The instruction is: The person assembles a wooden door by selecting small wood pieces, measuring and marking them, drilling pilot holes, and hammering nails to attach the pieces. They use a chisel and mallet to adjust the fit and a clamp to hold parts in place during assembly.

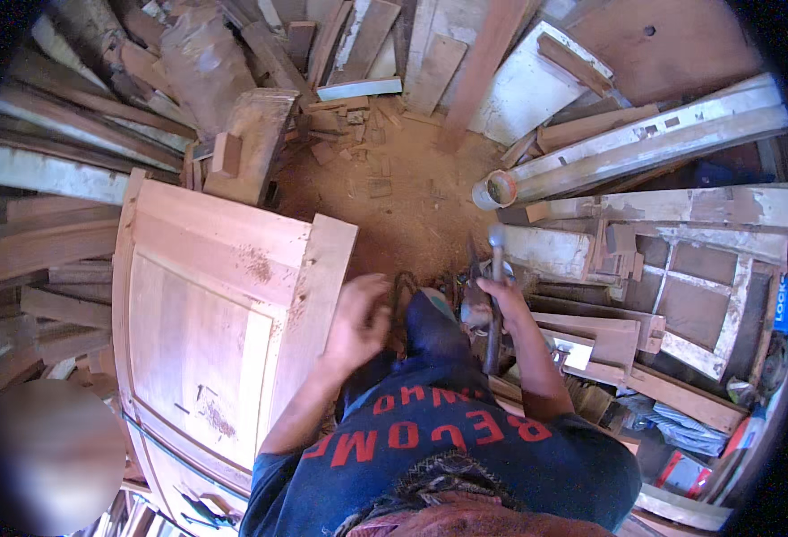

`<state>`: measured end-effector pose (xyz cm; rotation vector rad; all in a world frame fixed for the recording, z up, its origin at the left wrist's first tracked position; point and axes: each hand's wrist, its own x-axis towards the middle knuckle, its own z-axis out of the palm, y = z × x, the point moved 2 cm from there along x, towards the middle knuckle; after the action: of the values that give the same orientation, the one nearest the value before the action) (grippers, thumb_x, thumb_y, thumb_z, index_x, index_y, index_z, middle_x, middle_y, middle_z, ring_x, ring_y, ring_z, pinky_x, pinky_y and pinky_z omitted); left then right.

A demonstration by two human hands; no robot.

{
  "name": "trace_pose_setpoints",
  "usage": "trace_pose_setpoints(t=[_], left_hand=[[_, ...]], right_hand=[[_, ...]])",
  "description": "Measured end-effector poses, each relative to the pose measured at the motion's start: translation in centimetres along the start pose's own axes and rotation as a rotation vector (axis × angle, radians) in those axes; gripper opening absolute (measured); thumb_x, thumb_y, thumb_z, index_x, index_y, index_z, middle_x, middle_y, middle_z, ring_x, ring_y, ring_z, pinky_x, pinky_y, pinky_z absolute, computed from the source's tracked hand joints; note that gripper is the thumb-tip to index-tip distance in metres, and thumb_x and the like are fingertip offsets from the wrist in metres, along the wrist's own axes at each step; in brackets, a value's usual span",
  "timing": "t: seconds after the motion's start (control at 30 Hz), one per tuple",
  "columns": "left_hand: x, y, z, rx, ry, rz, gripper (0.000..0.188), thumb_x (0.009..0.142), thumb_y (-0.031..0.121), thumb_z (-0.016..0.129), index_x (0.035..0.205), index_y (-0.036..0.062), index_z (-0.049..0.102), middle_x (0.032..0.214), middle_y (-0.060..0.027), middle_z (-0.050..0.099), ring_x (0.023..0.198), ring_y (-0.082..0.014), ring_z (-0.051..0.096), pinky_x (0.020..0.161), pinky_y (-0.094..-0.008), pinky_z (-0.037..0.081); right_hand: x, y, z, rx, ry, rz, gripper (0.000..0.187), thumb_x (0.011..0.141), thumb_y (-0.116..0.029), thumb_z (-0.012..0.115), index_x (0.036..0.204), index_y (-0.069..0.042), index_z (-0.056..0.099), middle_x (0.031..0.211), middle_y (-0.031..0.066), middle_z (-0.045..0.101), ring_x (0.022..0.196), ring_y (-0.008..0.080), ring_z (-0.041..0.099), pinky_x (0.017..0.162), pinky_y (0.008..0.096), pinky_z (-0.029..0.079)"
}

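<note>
In my right hand (501, 300) is a long rod-like tool (493, 345) with a pale rounded end (497, 235). My fingers are wrapped round its upper part; its exact kind is unclear. A dark, narrow piece (475, 259) shows just left of that hand. My left hand (358, 322), slightly blurred, hangs beside the right edge of a panelled wooden door (188, 331). Its fingers are loosely bent and apart, with nothing visible in them. Wood shavings (255, 262) lie scattered over the door's face and along its edge board (313, 286).
Sawdust and offcuts cover the floor (385, 206) ahead. Stacked boards (63, 224) line the left, and planks (654, 134) lean at the right. A small bucket (499, 190) stands right of centre. A wooden block (226, 155) rests beyond the door, near a thick board (255, 148).
</note>
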<state>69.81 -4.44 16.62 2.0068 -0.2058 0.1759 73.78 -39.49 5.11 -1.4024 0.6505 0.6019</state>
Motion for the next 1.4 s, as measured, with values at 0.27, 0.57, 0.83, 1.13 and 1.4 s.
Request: trace_pose_setpoints(t=[0.27,0.57,0.83,1.13,1.4], left_hand=[[6.8,4.0,-0.4,0.237,-0.004,0.136,0.096,0.056,0.004,0.082,0.147,0.0087,0.051,0.154,-0.0192,0.045,0.145,-0.0484,0.036,0.119,-0.0578,0.034],[18.2,0.5,-6.9,0.362,0.405,0.102,0.055,0.081,0.009,0.077,0.133,0.0069,0.057,0.141,-0.0162,0.059,0.141,-0.0371,0.048,0.117,-0.0551,0.035],[24.9,-2.7,-21.6,-0.192,1.163,-0.371,0.047,0.093,0.012,0.076,0.136,0.0030,0.057,0.100,-0.0042,0.069,0.098,-0.0143,0.066,0.088,-0.0294,0.052],[25.9,-6.7,-29.3,-0.048,1.112,-0.451,0.031,0.085,0.017,0.085,0.109,0.0039,0.070,0.099,-0.0040,0.068,0.090,-0.0139,0.064,0.080,-0.0300,0.052],[26.4,-13.9,-32.3,0.015,0.950,-0.524,0.036,0.085,0.025,0.085,0.111,0.0060,0.070,0.103,-0.0005,0.070,0.093,-0.0145,0.063,0.085,-0.0311,0.051]], right_hand=[[0.3,-14.0,17.9,-0.043,-0.669,-0.032,0.026,0.095,-0.022,0.069,0.116,-0.007,0.070,0.106,0.0063,0.072,0.096,0.0153,0.070,0.082,0.0296,0.058],[11.5,-21.9,27.4,-0.506,-1.054,-0.030,0.039,0.099,-0.036,0.067,0.121,-0.003,0.066,0.105,0.0040,0.070,0.097,0.0144,0.066,0.083,0.0312,0.055],[15.8,-33.7,25.0,-1.068,-0.656,-0.690,0.041,0.090,-0.032,0.079,0.104,0.001,0.060,0.076,0.0066,0.065,0.058,0.0138,0.061,0.055,0.0334,0.051],[18.7,-34.5,22.1,-1.260,-0.636,-0.367,0.037,0.085,-0.024,0.080,0.106,0.002,0.064,0.073,0.0105,0.066,0.059,0.0183,0.064,0.057,0.0373,0.053],[18.9,-34.1,24.1,-1.299,-0.700,-0.215,0.034,0.082,-0.017,0.080,0.101,0.002,0.060,0.075,0.0088,0.064,0.055,0.0160,0.062,0.051,0.0353,0.051]])
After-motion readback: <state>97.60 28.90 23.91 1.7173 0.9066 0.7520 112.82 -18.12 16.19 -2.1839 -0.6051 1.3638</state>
